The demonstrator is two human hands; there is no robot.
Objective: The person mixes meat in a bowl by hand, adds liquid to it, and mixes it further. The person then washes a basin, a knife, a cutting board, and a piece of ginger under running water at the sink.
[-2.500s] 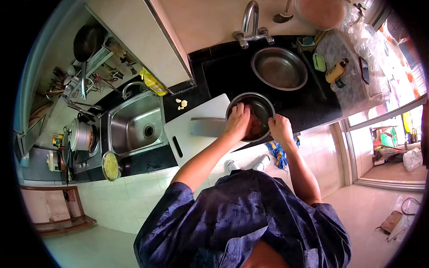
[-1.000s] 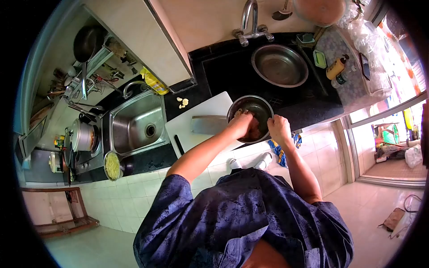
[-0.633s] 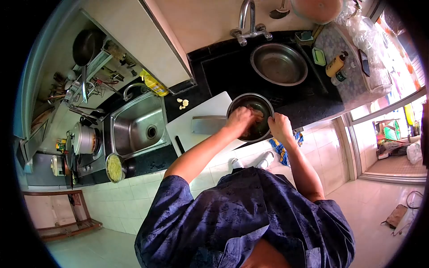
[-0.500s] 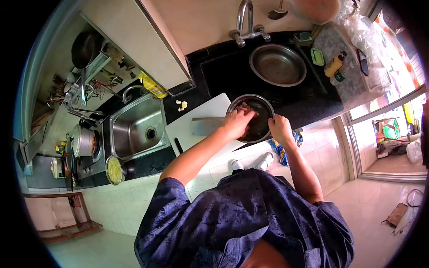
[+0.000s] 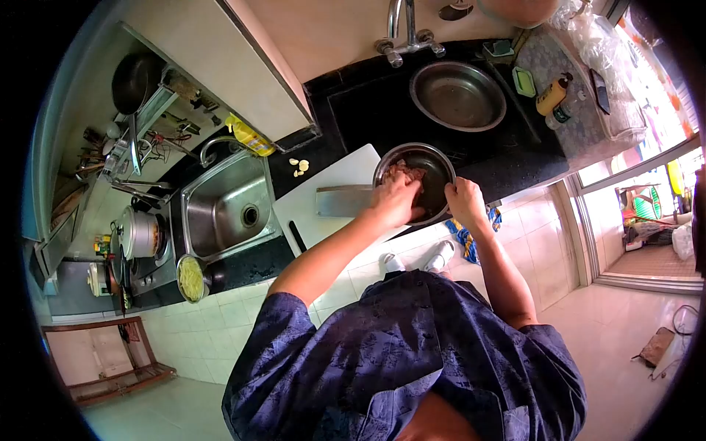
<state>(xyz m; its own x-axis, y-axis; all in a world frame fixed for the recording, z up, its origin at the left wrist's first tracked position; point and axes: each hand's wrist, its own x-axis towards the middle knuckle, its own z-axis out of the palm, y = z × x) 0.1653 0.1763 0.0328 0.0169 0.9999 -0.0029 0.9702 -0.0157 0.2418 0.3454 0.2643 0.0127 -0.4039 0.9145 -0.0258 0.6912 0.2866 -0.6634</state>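
Note:
My left hand (image 5: pixel 397 195) is inside a metal bowl (image 5: pixel 443 163), its fingers curled on pieces of raw-looking reddish meat (image 5: pixel 413 171); the fingertips are partly hidden. At the bowl's right side, my right hand (image 5: pixel 465 201) pinches the rim. The bowl stands at the right edge of a white cutting board (image 5: pixel 331 170). On that board, left of the bowl, lies a broad cleaver blade (image 5: pixel 340 201), partly covered by my left forearm. A black handle (image 5: pixel 297 236) sits near the board's left edge; whether it joins the blade, I cannot tell.
Peeled garlic cloves (image 5: pixel 299 166) lie by the board's upper left. Behind the bowl, a wide metal basin (image 5: pixel 460 95) sits under the faucet (image 5: pixel 403 37). Leftward are a steel sink (image 5: pixel 228 198), a bowl of pale shreds (image 5: pixel 191 279) and a pot (image 5: pixel 136 231).
My left hand has shifted slightly within the bowl, and more of the meat shows above its fingers. My right hand keeps its grip on the rim. The view has tilted slightly.

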